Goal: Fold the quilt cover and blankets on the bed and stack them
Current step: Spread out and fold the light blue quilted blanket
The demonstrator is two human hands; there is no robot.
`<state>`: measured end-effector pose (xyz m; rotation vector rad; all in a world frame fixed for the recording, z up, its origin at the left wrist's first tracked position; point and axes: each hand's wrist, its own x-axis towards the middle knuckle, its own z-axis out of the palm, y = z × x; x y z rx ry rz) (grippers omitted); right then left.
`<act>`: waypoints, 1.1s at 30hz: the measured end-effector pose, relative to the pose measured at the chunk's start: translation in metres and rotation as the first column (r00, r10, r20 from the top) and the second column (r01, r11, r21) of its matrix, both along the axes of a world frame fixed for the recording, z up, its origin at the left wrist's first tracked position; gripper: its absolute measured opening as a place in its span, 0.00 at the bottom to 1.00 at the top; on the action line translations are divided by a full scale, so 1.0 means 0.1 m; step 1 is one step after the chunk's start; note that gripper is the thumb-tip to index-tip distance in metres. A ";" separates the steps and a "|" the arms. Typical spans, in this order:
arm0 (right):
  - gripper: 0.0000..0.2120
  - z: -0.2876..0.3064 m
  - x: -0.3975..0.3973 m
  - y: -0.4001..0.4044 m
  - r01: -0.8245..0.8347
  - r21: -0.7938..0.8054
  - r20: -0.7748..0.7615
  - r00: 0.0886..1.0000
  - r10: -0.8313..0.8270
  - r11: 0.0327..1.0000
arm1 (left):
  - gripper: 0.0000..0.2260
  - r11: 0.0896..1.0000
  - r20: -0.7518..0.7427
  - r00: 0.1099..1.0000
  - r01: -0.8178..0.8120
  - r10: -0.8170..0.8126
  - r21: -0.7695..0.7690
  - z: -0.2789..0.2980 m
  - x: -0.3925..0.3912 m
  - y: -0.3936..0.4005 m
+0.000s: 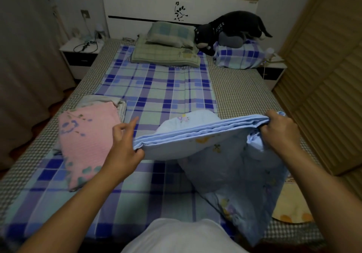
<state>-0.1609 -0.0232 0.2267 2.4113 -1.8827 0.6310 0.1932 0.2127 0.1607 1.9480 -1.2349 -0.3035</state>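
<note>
Mid-fold on the light blue quilt cover (195,143), raised above the bed (241,88) near its foot edge. Gathered layered edge stretched taut between both hands, long axis running across the bed from left to right, right end slightly higher. Left hand (125,145) at the left end of that edge, lower fingers and thumb pinching the corner, index and middle fingers (133,123) straight and splayed up, free of the cloth. Right hand (280,131) at the right end, fingers curled tight round the bunched layers. Rest of the cover hanging down from the held edge and pooling toward the right foot corner, over a yellowish cloth (293,207) lying there.

Pink folded blanket (88,145) flat by the left edge of the bed, on top of pale folded cloth (119,103), just beside the left hand and well apart from the right. Probably the stack to land on: leftward from the held edge, left hand nearer, so a carry across with the right end swinging over. Loose hanging part likely to drag and undo the fold unless tucked first
</note>
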 end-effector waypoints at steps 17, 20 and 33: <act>0.12 -1.82 -0.41 1.64 -0.198 0.517 -0.077 0.958 0.276 0.833 | 0.07 0.682 -0.773 -0.075 -0.423 0.630 0.597 -1.48 -0.27 1.10; 0.13 -2.07 -0.48 1.74 -0.194 0.593 -0.072 0.954 0.292 0.781 | 0.06 0.692 -0.723 0.150 -0.470 0.675 0.548 -1.42 -0.21 1.00; 0.16 -2.50 -0.33 2.26 0.156 0.935 -0.300 0.828 0.473 0.319 | 0.06 0.449 -0.454 0.080 0.068 0.887 0.891 -1.47 -0.16 1.34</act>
